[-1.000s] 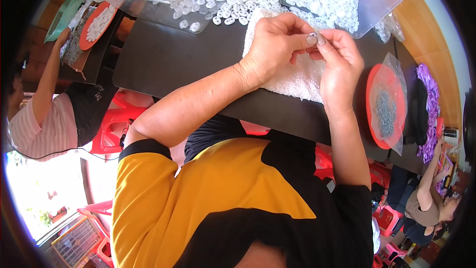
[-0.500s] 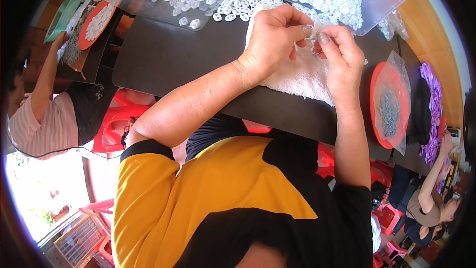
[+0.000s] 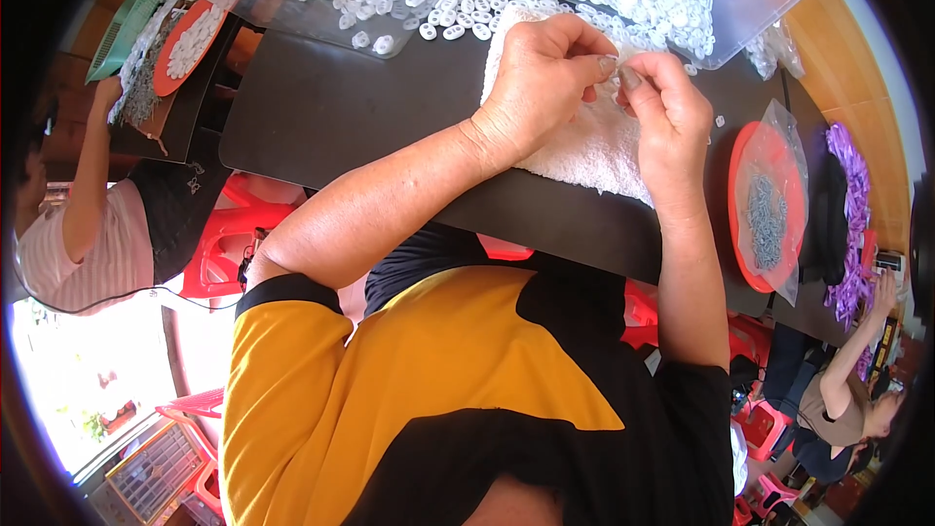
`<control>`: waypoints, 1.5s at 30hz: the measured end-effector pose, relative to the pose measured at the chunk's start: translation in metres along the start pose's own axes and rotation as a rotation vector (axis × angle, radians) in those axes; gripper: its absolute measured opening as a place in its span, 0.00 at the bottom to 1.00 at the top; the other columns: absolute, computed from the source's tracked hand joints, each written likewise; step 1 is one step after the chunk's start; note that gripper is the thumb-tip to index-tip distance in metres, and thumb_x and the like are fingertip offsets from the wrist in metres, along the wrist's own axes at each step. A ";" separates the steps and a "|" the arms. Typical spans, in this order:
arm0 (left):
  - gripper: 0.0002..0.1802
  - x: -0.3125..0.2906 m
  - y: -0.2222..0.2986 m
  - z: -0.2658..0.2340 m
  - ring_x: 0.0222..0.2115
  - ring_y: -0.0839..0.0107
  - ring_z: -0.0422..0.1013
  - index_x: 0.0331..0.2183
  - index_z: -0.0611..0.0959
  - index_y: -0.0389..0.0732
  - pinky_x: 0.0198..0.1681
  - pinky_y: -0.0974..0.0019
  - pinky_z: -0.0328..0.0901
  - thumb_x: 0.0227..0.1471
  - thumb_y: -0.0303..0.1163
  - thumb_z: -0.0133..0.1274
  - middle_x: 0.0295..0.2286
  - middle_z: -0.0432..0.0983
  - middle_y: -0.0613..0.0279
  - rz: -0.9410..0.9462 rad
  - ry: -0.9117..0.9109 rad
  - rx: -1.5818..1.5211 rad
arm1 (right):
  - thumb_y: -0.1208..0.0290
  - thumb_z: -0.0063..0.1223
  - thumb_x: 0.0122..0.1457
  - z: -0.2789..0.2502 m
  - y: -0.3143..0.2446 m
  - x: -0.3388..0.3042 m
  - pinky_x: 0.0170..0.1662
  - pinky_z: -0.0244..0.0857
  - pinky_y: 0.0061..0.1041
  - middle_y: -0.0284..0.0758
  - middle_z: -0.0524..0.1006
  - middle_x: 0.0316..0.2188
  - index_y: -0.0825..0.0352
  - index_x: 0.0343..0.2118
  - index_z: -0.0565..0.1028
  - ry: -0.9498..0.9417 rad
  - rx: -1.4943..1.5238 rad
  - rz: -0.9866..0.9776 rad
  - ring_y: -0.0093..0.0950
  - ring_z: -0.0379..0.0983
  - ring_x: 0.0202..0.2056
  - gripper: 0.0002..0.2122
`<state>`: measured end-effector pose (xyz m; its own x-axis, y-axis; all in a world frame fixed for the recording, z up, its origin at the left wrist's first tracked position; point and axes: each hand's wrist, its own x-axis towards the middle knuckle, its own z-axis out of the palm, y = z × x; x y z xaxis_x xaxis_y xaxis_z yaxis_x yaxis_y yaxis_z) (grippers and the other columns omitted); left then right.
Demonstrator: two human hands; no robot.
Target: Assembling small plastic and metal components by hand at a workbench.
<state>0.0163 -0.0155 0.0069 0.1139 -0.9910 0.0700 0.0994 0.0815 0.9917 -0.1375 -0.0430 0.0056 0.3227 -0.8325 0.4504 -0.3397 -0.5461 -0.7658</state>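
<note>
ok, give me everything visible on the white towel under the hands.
The white towel looks like soft, fuzzy terry cloth, with no pattern visible. It lies spread on the dark table, its near edge slightly wavy and short of the table's edge. The left hand and right hand cover parts of it from above; whether either touches it can't be told. Small white oval pieces lie close to its far left corner.

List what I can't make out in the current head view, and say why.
All in the head view:
What, if anything, the left hand and right hand pinch: too small, fingers cover it.
Part of the white towel: hidden behind the left hand.
The clear plastic bin's far end: cut off by the top edge.
The shape of each grey piece at right: too small.
</note>
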 end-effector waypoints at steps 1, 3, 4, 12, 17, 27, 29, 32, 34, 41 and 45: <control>0.06 0.000 -0.001 0.000 0.21 0.83 0.70 0.34 0.81 0.33 0.18 0.78 0.62 0.52 0.24 0.56 0.24 0.76 0.65 0.000 0.001 0.000 | 0.78 0.53 0.58 0.000 0.000 0.000 0.32 0.64 0.22 0.35 0.74 0.23 0.70 0.32 0.72 0.014 0.019 -0.004 0.22 0.68 0.25 0.03; 0.06 0.001 -0.002 -0.001 0.21 0.83 0.70 0.34 0.81 0.33 0.18 0.78 0.62 0.52 0.24 0.56 0.24 0.76 0.65 0.037 -0.001 -0.012 | 0.78 0.53 0.58 0.000 0.000 0.000 0.32 0.64 0.22 0.35 0.74 0.23 0.70 0.32 0.72 0.027 0.037 -0.007 0.22 0.67 0.25 0.03; 0.06 0.001 -0.002 -0.001 0.21 0.83 0.70 0.34 0.81 0.33 0.18 0.78 0.62 0.52 0.24 0.56 0.24 0.76 0.65 0.037 0.000 -0.012 | 0.78 0.54 0.58 0.000 0.000 0.000 0.32 0.64 0.22 0.35 0.74 0.23 0.70 0.31 0.72 0.022 0.032 -0.005 0.22 0.68 0.25 0.03; 0.06 0.000 -0.005 0.000 0.21 0.83 0.69 0.34 0.81 0.33 0.19 0.79 0.63 0.52 0.23 0.56 0.24 0.76 0.66 0.112 -0.009 0.033 | 0.77 0.54 0.58 0.000 0.000 0.000 0.31 0.64 0.23 0.35 0.74 0.23 0.70 0.31 0.72 0.017 0.013 -0.018 0.23 0.67 0.25 0.03; 0.04 -0.001 -0.005 -0.001 0.21 0.84 0.68 0.32 0.82 0.35 0.19 0.79 0.62 0.51 0.22 0.56 0.23 0.76 0.66 0.137 0.004 0.092 | 0.78 0.53 0.58 0.002 -0.001 -0.001 0.28 0.62 0.23 0.34 0.72 0.21 0.71 0.30 0.72 -0.004 -0.016 -0.021 0.23 0.66 0.23 0.03; 0.04 -0.001 -0.008 0.000 0.21 0.83 0.68 0.32 0.81 0.34 0.19 0.78 0.63 0.51 0.22 0.56 0.23 0.76 0.66 0.153 0.045 0.074 | 0.74 0.52 0.60 0.006 -0.009 0.002 0.29 0.63 0.18 0.28 0.73 0.22 0.70 0.30 0.73 0.014 0.317 0.181 0.16 0.67 0.25 0.05; 0.04 -0.001 -0.005 0.000 0.21 0.82 0.68 0.32 0.81 0.34 0.19 0.77 0.63 0.51 0.22 0.56 0.23 0.76 0.66 0.117 0.025 0.025 | 0.73 0.51 0.61 0.005 -0.004 0.001 0.30 0.63 0.18 0.28 0.73 0.22 0.70 0.31 0.73 -0.004 0.313 0.223 0.17 0.67 0.25 0.06; 0.05 -0.001 -0.001 -0.001 0.21 0.82 0.69 0.32 0.81 0.33 0.19 0.77 0.63 0.51 0.24 0.57 0.23 0.75 0.65 0.037 -0.001 -0.006 | 0.73 0.51 0.61 0.004 -0.003 0.000 0.30 0.63 0.18 0.28 0.72 0.22 0.70 0.31 0.73 -0.001 0.289 0.201 0.17 0.67 0.25 0.06; 0.05 -0.001 0.002 -0.003 0.21 0.82 0.69 0.32 0.81 0.33 0.19 0.77 0.63 0.51 0.25 0.57 0.23 0.75 0.65 -0.004 -0.012 0.010 | 0.73 0.51 0.61 0.003 -0.001 0.001 0.30 0.63 0.18 0.28 0.72 0.22 0.70 0.31 0.73 0.009 0.259 0.184 0.17 0.67 0.25 0.05; 0.07 0.004 0.004 -0.006 0.19 0.82 0.68 0.30 0.80 0.33 0.19 0.76 0.63 0.51 0.28 0.57 0.21 0.74 0.65 -0.067 -0.074 0.142 | 0.76 0.52 0.60 0.004 0.005 -0.001 0.29 0.62 0.20 0.30 0.74 0.22 0.70 0.31 0.73 0.051 0.058 0.043 0.19 0.67 0.25 0.04; 0.06 0.004 -0.005 -0.003 0.18 0.82 0.67 0.28 0.80 0.33 0.18 0.76 0.61 0.51 0.27 0.57 0.20 0.73 0.67 -0.006 -0.027 0.151 | 0.76 0.52 0.60 0.009 0.002 -0.004 0.28 0.62 0.20 0.31 0.74 0.22 0.71 0.31 0.73 0.048 0.069 0.073 0.18 0.68 0.24 0.04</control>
<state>0.0191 -0.0190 0.0023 0.0871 -0.9941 0.0653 -0.0497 0.0611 0.9969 -0.1319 -0.0403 -0.0021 0.2558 -0.8741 0.4129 -0.2986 -0.4777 -0.8263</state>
